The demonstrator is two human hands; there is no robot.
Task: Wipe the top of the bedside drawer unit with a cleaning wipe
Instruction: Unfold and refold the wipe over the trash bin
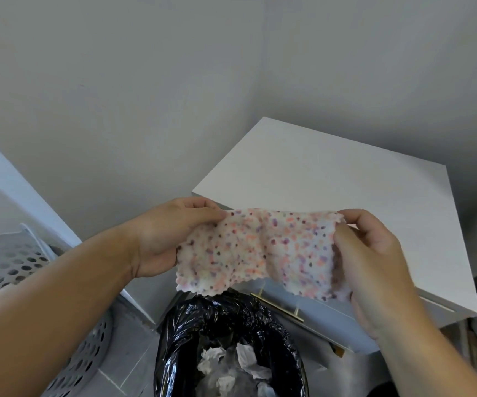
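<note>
The left hand and right hand each pinch one end of the cleaning wipe, stretched between them in the air before the drawer unit top's front edge. Light, limp cloth: bunch it under a flat palm.

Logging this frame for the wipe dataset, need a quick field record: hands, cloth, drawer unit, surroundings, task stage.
left hand: pinching the left edge of the cloth
right hand: gripping the right edge of the cloth
cloth: white with pink and purple speckles, stretched between both hands, in the air
drawer unit: white, top bare, cloth not touching it
handle: brass bar on the drawer front
bin: black liner, crumpled white paper inside, on the floor below the cloth
basket: grey, perforated, far left
task stage: wiping not yet begun
</note>
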